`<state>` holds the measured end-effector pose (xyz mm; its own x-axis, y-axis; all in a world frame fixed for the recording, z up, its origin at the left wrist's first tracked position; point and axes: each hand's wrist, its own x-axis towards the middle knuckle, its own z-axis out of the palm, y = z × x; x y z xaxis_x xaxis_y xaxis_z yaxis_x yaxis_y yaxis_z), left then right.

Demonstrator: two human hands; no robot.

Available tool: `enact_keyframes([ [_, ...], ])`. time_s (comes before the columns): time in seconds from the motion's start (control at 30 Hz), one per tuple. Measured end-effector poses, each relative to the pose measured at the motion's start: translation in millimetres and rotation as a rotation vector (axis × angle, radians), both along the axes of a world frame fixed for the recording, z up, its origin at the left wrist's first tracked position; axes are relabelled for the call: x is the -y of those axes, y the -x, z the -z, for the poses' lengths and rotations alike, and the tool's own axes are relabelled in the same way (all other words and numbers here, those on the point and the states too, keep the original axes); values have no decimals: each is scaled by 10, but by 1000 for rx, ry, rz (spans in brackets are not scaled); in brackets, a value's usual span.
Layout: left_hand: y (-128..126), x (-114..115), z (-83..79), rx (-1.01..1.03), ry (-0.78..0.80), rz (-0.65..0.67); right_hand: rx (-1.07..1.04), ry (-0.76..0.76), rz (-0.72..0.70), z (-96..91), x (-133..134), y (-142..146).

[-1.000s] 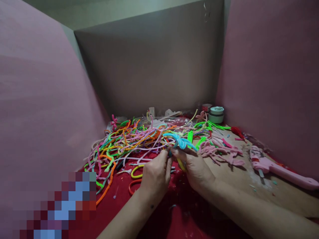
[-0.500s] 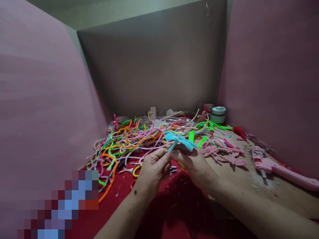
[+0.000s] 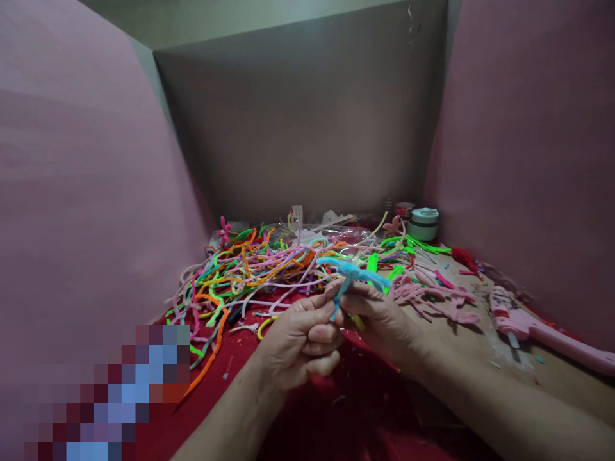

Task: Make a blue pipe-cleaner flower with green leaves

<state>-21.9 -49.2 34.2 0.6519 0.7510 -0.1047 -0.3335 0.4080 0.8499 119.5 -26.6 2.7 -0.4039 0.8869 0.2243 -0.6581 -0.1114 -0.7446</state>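
Observation:
Between my two hands is a blue pipe-cleaner flower (image 3: 352,271), its petals spread wide on top and a short stem pointing down toward me. My left hand (image 3: 307,333) is closed, thumb and fingers pinching the stem near its lower end. From the other side my right hand (image 3: 369,310) grips the flower just below the petals, its fingers partly hidden behind it. A bit of yellow shows under the right hand; I cannot tell what it belongs to. Yellow scissor-like handles (image 3: 264,328) lie just left of my hands.
A tangled heap of coloured pipe cleaners (image 3: 259,256) spreads behind my hands. On the right, pink pipe-cleaner shapes (image 3: 432,298) and a pink glue gun (image 3: 542,333) lie on a brown board (image 3: 461,349). A mint-lidded jar (image 3: 423,224) stands at the back; pink panels (image 3: 528,160) flank the space.
The flower has tilted, so its stem shows more and its petals look flatter. My left hand has turned over, its curled fingers now showing. The view has shifted slightly.

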Motion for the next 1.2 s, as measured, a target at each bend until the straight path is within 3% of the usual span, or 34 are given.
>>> enact_keyframes([
  [0.1, -54, 17, 25, -317, -298, -241, -2, 87, 138, 6, 8, 25],
  [0.2, -91, 32, 109, -774, -923, -592, 3, 90, 214, 23, 1, 45],
  [0.27, -84, 24, 172, -981, -1281, -715, 18, 66, 235, 36, -1, 55],
  [0.33, -61, 4, 211, -1065, -1468, -752, 43, 40, 265, 34, 12, 60],
  [0.4, -38, -15, 214, -1047, -1520, -768, 80, -2, 263, 6, 44, 60],
  [0.53, -32, -10, 142, -885, -1487, -778, 153, -128, 189, -90, 123, 44],
  [0.67, -57, 27, 85, -835, -1426, -782, 226, -208, 227, -120, 133, 4],
  [0.93, -49, -14, 150, -834, -1148, -760, 234, -95, 265, -21, 80, -13],
  [1.03, -61, -16, 118, -759, -908, -692, 234, -72, 260, 11, 40, -15],
  [1.2, -62, 5, 15, -325, -230, -371, 199, -30, 190, 49, -30, -25],
])
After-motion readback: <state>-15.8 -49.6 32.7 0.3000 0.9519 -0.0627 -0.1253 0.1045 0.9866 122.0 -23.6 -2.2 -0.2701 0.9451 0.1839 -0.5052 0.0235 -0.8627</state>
